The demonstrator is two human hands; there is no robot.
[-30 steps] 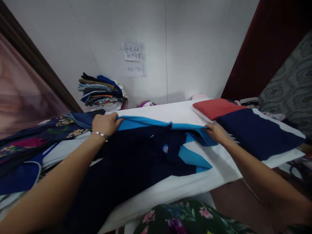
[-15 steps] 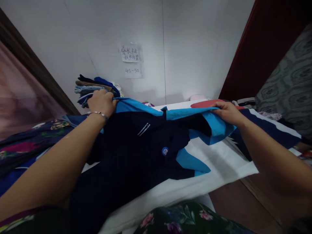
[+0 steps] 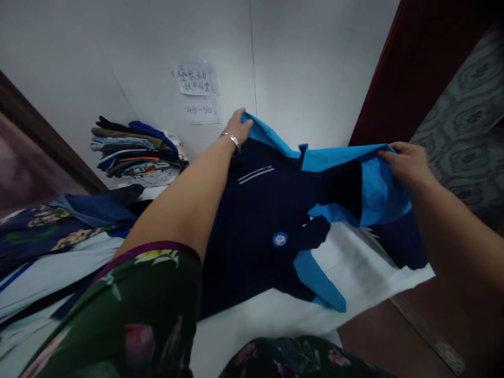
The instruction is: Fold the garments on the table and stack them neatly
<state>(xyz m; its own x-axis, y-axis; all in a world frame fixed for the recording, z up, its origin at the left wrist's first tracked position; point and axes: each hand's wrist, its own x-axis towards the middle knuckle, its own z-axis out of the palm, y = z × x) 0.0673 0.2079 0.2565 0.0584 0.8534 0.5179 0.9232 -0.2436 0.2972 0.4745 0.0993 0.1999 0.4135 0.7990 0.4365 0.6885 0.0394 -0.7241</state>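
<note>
A navy and light-blue long-sleeved jacket (image 3: 252,226) is stretched between my hands above the table. My left hand (image 3: 238,127) pinches its upper blue edge near the wall, and a silver bracelet circles that wrist. At the right, my right hand (image 3: 407,161) grips the blue part of a sleeve. Two pale stripes and a round blue-and-white badge show on the navy cloth. One blue-and-navy sleeve hangs loosely toward the table's front edge. My left fingertips are partly hidden by the fabric.
A stack of folded clothes (image 3: 136,149) stands at the back left by the wall. Loose garments (image 3: 59,226) are heaped at the left. White cloth (image 3: 232,336) covers the table. Handwritten paper notes (image 3: 197,79) are stuck to the wall. Dark folded fabric (image 3: 401,241) lies at the right.
Both hands have risen, the left also moving well to the right, and the right hand a little to the right. The jacket's upper edge has lifted with them. The camera view has shifted somewhat.
</note>
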